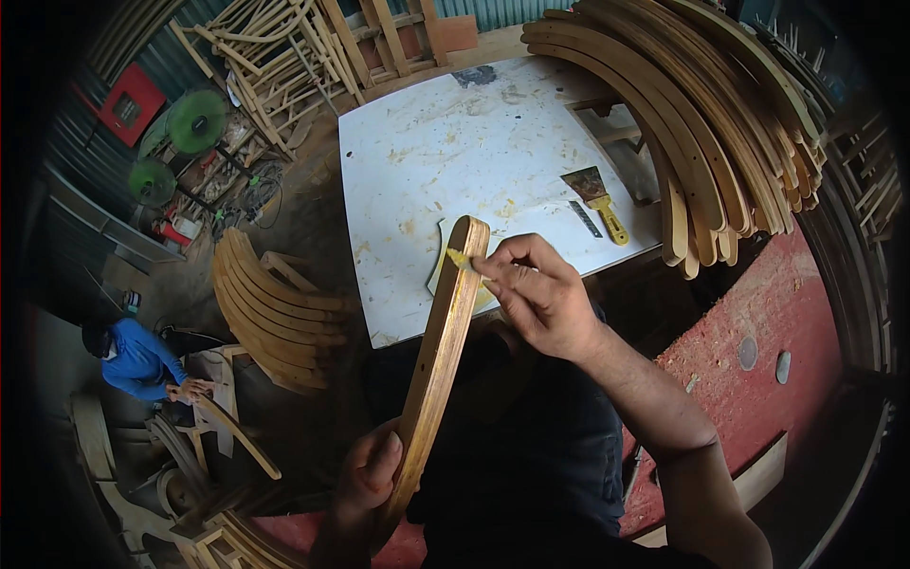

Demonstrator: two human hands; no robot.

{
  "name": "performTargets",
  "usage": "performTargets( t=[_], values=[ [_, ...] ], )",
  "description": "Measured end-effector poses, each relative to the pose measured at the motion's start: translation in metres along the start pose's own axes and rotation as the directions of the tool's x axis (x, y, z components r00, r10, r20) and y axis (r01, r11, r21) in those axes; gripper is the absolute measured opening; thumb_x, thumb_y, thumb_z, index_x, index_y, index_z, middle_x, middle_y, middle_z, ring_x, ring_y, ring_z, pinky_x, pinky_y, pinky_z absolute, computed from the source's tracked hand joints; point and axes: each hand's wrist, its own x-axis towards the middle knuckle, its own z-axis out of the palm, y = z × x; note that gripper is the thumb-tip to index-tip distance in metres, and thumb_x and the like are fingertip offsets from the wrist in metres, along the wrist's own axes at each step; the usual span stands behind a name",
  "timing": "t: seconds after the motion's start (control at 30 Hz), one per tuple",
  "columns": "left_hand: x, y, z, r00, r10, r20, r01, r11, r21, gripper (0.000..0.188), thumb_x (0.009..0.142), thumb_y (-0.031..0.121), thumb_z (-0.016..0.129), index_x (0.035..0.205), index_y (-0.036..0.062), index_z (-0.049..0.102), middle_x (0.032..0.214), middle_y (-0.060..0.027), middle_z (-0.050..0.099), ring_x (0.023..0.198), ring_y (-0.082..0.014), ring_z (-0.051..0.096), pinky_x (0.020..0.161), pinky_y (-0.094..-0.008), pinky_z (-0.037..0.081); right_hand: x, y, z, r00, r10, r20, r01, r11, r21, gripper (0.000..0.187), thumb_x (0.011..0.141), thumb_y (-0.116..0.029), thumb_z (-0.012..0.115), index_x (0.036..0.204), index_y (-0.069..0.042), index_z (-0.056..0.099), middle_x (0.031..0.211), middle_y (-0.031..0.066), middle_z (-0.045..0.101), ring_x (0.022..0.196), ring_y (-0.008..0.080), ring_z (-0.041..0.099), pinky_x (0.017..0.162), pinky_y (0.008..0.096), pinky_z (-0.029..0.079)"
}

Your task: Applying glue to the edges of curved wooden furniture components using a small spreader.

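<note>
A long, slightly curved wooden piece point(438, 356) with a rounded end stands slanted in front of me. My left hand point(373, 469) is closed around its lower part. Near the upper end, my right hand point(540, 294) pinches a small yellow-smeared piece point(461, 259) against the wood's edge; the fingers hide most of it, so its exact kind cannot be told. Yellowish streaks run along the wood's face. Behind the wood lies a pale curved sheet point(439, 261) with yellow smears, partly covered. A putty knife point(597, 204) with a yellow handle rests on the white table point(408, 199).
Beside the putty knife is a thin dark strip point(586, 219). Curved wooden parts point(682, 104) are piled high at the right, with another stack point(275, 313) at the left. A co-worker in blue point(137, 358) handles wood at lower left. Green fans point(196, 121) stand beyond.
</note>
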Motion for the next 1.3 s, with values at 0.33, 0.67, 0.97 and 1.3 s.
performTargets(
  t=[0.33, 0.67, 0.97, 1.3],
  values=[
    [0.001, 0.006, 0.002, 1.0, 0.009, -0.029, -0.009, 1.0, -0.006, 0.061, 0.106, 0.054, 0.049, 0.13, -0.0023, 0.055, 0.077, -0.0069, 0.064, 0.058, -0.0138, 0.06, 0.053, -0.0272, 0.05, -0.016, -0.013, 0.014, 0.986, -0.163, -0.026, 0.157, 0.975, -0.155, 0.03, 0.088, 0.002, 0.076, 0.117, -0.006, 0.076, 0.106, 0.0058, 0.063, 0.084, 0.0158, 0.064, 0.068, 0.0302, 0.054],
    [0.001, 0.005, -0.001, 0.998, 0.03, -0.052, -0.028, 0.999, 0.03, 0.061, 0.106, 0.053, 0.05, 0.13, -0.0027, 0.055, 0.078, -0.0072, 0.064, 0.059, -0.014, 0.06, 0.054, -0.0279, 0.051, -0.028, -0.036, 0.022, 0.964, -0.267, 0.0, 0.257, 0.928, -0.271, 0.016, 0.088, -0.007, 0.081, 0.104, -0.005, 0.079, 0.098, 0.0032, 0.064, 0.082, 0.0143, 0.063, 0.069, 0.0302, 0.052],
    [0.002, 0.009, 0.001, 0.996, 0.047, -0.074, -0.044, 0.998, 0.04, 0.059, 0.106, 0.052, 0.051, 0.127, -0.0021, 0.055, 0.078, -0.0072, 0.063, 0.06, -0.014, 0.061, 0.055, -0.0276, 0.051, -0.043, -0.037, 0.014, 0.992, -0.109, 0.057, 0.092, 0.965, 0.246, 0.026, 0.095, 0.005, 0.066, 0.119, 0.001, 0.076, 0.107, 0.012, 0.064, 0.095, 0.0192, 0.067, 0.078, 0.0278, 0.055],
    [0.001, 0.008, 0.0, 0.996, 0.035, -0.077, -0.031, 0.998, 0.059, 0.057, 0.106, 0.051, 0.049, 0.124, -0.0017, 0.056, 0.079, -0.0075, 0.064, 0.059, -0.0142, 0.061, 0.054, -0.0278, 0.051, -0.027, -0.046, 0.029, 0.963, -0.271, 0.01, 0.267, 0.941, -0.206, 0.008, 0.09, -0.005, 0.078, 0.098, -0.003, 0.078, 0.093, 0.0035, 0.063, 0.078, 0.0145, 0.066, 0.065, 0.03, 0.055]
  ],
)
